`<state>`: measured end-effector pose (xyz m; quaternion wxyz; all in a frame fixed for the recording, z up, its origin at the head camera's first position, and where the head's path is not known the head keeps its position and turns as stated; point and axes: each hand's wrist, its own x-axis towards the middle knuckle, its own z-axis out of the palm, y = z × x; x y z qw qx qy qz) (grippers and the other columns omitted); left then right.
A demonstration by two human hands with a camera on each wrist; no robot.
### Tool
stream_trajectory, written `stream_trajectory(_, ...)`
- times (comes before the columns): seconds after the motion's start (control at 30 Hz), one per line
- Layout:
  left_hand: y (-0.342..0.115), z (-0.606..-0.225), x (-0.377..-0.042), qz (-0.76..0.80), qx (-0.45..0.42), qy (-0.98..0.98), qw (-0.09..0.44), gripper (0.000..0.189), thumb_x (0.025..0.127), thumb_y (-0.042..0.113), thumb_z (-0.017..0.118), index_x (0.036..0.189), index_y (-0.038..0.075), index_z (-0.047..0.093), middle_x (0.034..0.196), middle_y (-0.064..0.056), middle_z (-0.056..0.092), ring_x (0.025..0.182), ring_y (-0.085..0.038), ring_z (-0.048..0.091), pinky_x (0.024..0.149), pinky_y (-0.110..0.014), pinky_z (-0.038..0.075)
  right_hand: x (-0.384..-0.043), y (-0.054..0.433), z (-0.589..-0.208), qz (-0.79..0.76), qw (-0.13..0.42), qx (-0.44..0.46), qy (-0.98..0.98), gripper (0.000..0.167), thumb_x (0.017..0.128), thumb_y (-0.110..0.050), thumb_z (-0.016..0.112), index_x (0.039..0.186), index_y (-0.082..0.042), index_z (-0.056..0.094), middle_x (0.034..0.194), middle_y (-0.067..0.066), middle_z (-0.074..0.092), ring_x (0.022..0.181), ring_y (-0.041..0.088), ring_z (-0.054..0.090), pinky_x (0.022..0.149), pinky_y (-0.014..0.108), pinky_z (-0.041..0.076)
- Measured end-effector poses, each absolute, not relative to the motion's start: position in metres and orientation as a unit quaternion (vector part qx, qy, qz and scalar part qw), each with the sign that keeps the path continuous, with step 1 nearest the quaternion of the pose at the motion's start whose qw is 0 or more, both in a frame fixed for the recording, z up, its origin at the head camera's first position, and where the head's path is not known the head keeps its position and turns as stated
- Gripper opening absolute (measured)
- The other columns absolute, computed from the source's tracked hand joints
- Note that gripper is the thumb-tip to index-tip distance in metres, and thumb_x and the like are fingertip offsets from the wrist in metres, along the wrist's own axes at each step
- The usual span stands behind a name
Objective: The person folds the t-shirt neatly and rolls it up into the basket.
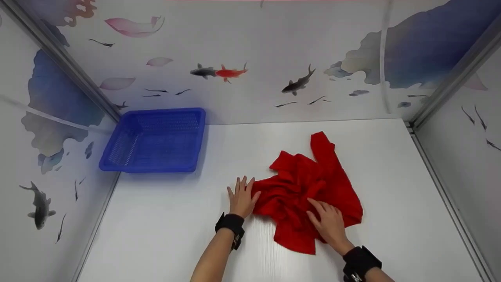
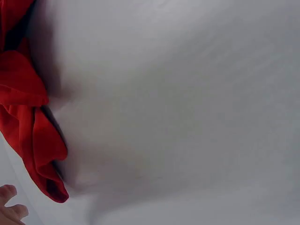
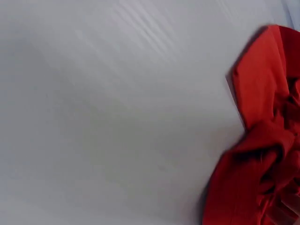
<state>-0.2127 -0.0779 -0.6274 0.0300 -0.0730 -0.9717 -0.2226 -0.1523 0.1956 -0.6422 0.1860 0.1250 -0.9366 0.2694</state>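
1. Red cloth (image 1: 297, 188), crumpled – lies just right of the left hand, beneath and ahead of the right.
2. Left hand (image 1: 242, 201): fingers spread apart at the cloth's edge; contact cannot be told.
3. Right hand (image 1: 330, 224): fingers extended over the cloth, thumb apart from forefinger.
4. Blue basket (image 1: 156, 170) – ahead and left of the left hand, well apart.
5. White table (image 1: 164, 223), below both hands.
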Motion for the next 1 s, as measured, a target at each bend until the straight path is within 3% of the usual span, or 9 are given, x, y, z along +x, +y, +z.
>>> stream_trajectory(0.1, -0.069, -0.626, -0.222, -0.226, -0.072, -0.971, 0.025, 0.048, 0.097, 0.033, 0.056, 0.135, 0.004, 0.055, 0.139, -0.022, 0.05, 0.136, -0.042, 0.037, 0.105, -0.07, 0.022, -0.173, 0.214, -0.639, 0.28, 0.261, 0.096, -0.919, 0.026, 0.083, -0.007, 0.072, 0.108, -0.001, 0.069, 0.094, 0.019, 0.067, 0.083, 0.038, 0.063, 0.07, 0.056, 0.05)
stream_trajectory(0.2, -0.056, -0.624, -0.231, -0.229, -0.074, -0.97, 0.017, 0.045, 0.097, 0.035, 0.057, 0.129, 0.003, 0.06, 0.133, -0.019, 0.056, 0.132, -0.039, 0.042, 0.105, -0.068, 0.024, -0.193, 0.233, -0.634, 0.296, 0.275, 0.048, -0.913, 0.019, 0.085, -0.001, 0.069, 0.103, 0.004, 0.068, 0.094, 0.023, 0.066, 0.082, 0.042, 0.061, 0.068, 0.057, 0.047)
stream_trajectory(0.3, -0.04, -0.62, -0.24, -0.246, -0.073, -0.966, 0.008, 0.044, 0.096, 0.038, 0.058, 0.121, 0.003, 0.066, 0.127, -0.017, 0.06, 0.128, -0.037, 0.047, 0.105, -0.066, 0.027, -0.211, 0.248, -0.627, 0.316, 0.221, -0.012, -0.922, 0.021, 0.091, -0.003, 0.063, 0.107, 0.009, 0.065, 0.101, 0.029, 0.063, 0.09, 0.047, 0.058, 0.074, 0.058, 0.046)
stream_trajectory(0.47, -0.008, -0.617, -0.252, -0.287, -0.039, -0.957, 0.01, 0.045, 0.092, 0.044, 0.063, 0.109, 0.004, 0.073, 0.115, -0.014, 0.066, 0.115, -0.033, 0.056, 0.104, -0.064, 0.03, -0.232, 0.265, -0.617, 0.34, 0.052, -0.095, -0.934, 0.039, 0.099, -0.015, 0.052, 0.124, 0.015, 0.053, 0.122, 0.037, 0.051, 0.113, 0.052, 0.047, 0.089, 0.063, 0.039)
stream_trajectory(0.6, 0.013, -0.617, -0.255, -0.314, 0.014, -0.949, 0.022, 0.039, 0.088, 0.041, 0.07, 0.096, 0.003, 0.075, 0.101, -0.014, 0.069, 0.101, -0.033, 0.06, 0.1, -0.058, 0.036, -0.24, 0.269, -0.617, 0.331, -0.033, -0.129, -0.934, 0.047, 0.101, -0.018, 0.049, 0.13, 0.019, 0.045, 0.125, 0.04, 0.047, 0.116, 0.055, 0.044, 0.092, 0.064, 0.038)
stream_trajectory(0.73, 0.024, -0.614, -0.258, -0.315, 0.07, -0.945, 0.042, 0.023, 0.088, 0.025, 0.072, 0.079, 0.004, 0.071, 0.083, -0.01, 0.067, 0.086, -0.029, 0.06, 0.081, -0.045, 0.042, -0.241, 0.271, -0.622, 0.309, -0.052, -0.138, -0.94, 0.042, 0.099, -0.014, 0.051, 0.122, 0.02, 0.051, 0.116, 0.039, 0.054, 0.109, 0.054, 0.05, 0.087, 0.063, 0.041)
stream_trajectory(0.83, 0.019, -0.614, -0.261, -0.3, 0.101, -0.946, 0.066, 0.021, 0.087, 0.016, 0.071, 0.07, 0.006, 0.062, 0.072, -0.008, 0.064, 0.077, -0.028, 0.062, 0.072, -0.04, 0.042, -0.243, 0.277, -0.624, 0.3, -0.047, -0.13, -0.944, 0.033, 0.097, -0.01, 0.05, 0.111, 0.019, 0.057, 0.106, 0.036, 0.059, 0.1, 0.051, 0.056, 0.083, 0.061, 0.043)
stream_trajectory(1.0, -0.019, -0.614, -0.268, -0.304, 0.155, -0.934, 0.108, 0.016, 0.085, 0.011, 0.067, 0.075, 0.003, 0.057, 0.069, -0.014, 0.064, 0.072, -0.033, 0.064, 0.069, -0.044, 0.046, -0.247, 0.302, -0.622, 0.301, -0.002, -0.122, -0.946, 0.024, 0.098, -0.006, 0.047, 0.101, 0.016, 0.056, 0.096, 0.034, 0.061, 0.09, 0.049, 0.058, 0.079, 0.059, 0.045)
